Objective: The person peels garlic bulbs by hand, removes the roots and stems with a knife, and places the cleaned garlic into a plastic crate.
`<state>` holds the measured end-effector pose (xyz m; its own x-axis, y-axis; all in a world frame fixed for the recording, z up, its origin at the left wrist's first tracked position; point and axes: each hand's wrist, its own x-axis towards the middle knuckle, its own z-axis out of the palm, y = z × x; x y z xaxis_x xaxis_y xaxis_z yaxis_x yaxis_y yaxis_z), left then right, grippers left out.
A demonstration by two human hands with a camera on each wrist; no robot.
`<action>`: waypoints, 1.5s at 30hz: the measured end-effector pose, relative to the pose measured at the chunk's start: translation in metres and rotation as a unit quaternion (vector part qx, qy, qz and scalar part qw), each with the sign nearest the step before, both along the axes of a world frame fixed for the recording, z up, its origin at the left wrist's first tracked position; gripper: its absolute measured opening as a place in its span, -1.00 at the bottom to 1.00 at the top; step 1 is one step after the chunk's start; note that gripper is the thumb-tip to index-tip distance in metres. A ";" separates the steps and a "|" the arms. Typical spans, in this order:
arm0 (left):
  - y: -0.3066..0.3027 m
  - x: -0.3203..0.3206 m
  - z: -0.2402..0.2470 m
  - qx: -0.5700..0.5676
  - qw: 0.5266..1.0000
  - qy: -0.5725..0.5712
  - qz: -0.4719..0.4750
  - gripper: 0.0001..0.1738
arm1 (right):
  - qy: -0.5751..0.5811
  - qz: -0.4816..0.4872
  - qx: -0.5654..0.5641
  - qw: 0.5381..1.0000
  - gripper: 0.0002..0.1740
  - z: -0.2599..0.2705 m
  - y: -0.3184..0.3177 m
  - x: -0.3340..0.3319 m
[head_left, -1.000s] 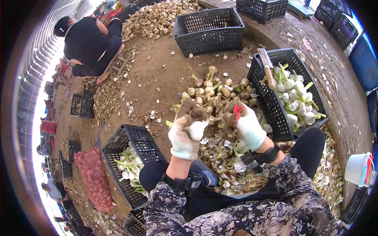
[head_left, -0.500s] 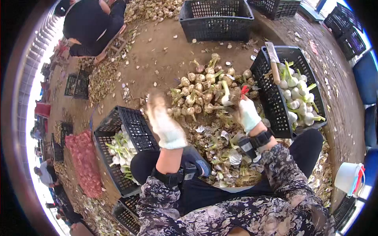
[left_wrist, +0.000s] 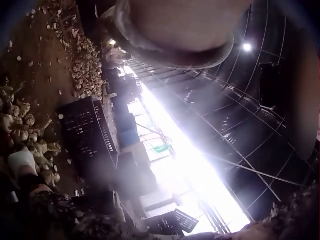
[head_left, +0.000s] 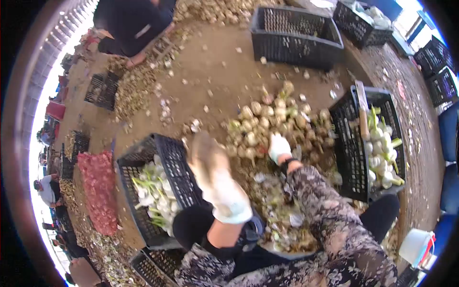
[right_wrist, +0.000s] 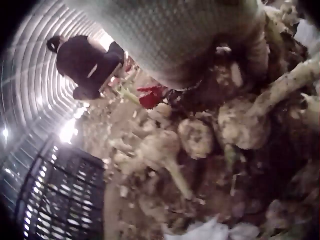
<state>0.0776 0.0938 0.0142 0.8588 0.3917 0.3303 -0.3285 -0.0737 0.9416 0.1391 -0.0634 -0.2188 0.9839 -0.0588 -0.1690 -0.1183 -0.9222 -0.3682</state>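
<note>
- Had the right hand (head_left: 278, 147) at the near edge of the garlic pile (head_left: 260, 122), with bulbs to the far side, the left and the right of the fingers.
- Had the right arm stretched out towards the far side, clearly nearer to the pile than the left.
- Could not tell whether open, closed or gripping a bulb on the right: too much of the fingers hidden behind the glove in both views.
- Noticed something red (right_wrist: 152, 96) just beside the right glove, too blurred to name.
- Found one stemmed bulb (right_wrist: 160, 145) below the glove in the right wrist view, with its stem slanting down and to the right there.
- Found a second bulb (right_wrist: 242, 125) nearby, with a thick stem running up and to the right.
- Judged a clean hold to depend on matching each stem's own slant, given no shared direction.
- Had the left hand (head_left: 215, 172) left and near of the pile, well apart from the right, close by the left crate (head_left: 179, 165).
- Could not tell open from gripping on the left either, for blur.
</note>
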 end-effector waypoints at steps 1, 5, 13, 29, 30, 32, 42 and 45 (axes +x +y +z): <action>-0.007 -0.001 0.007 0.007 1.000 -0.002 -0.002 -0.59 | -0.006 -0.010 0.016 1.000 -0.55 -0.001 -0.002 0.004; -0.024 -0.001 0.025 -0.149 0.970 0.190 -0.038 -0.51 | 0.006 -0.032 0.238 0.971 -0.57 -0.001 -0.018 -0.015; -0.049 -0.012 0.006 -0.362 0.811 0.347 -0.301 -0.59 | -0.026 -0.090 0.819 0.566 -0.28 0.196 -0.024 -0.101; -0.079 -0.030 0.023 0.206 0.938 -0.043 -0.274 -0.34 | -0.275 0.014 0.505 0.818 -0.69 0.230 -0.064 -0.127; -0.078 -0.029 0.023 0.227 0.933 -0.073 -0.270 -0.36 | -0.191 -0.080 0.753 0.624 -0.69 0.229 -0.055 -0.124; -0.077 -0.029 0.025 0.239 0.928 -0.096 -0.268 -0.34 | -0.103 -0.185 0.762 0.612 -0.69 0.251 -0.054 -0.120; -0.068 -0.028 0.024 0.195 0.939 -0.036 -0.282 -0.30 | -0.151 -0.072 0.607 0.777 -0.71 0.263 -0.067 -0.125; -0.069 -0.031 0.032 0.266 0.922 -0.111 -0.258 -0.32 | -0.092 -0.066 0.687 0.718 -0.73 0.248 -0.070 -0.124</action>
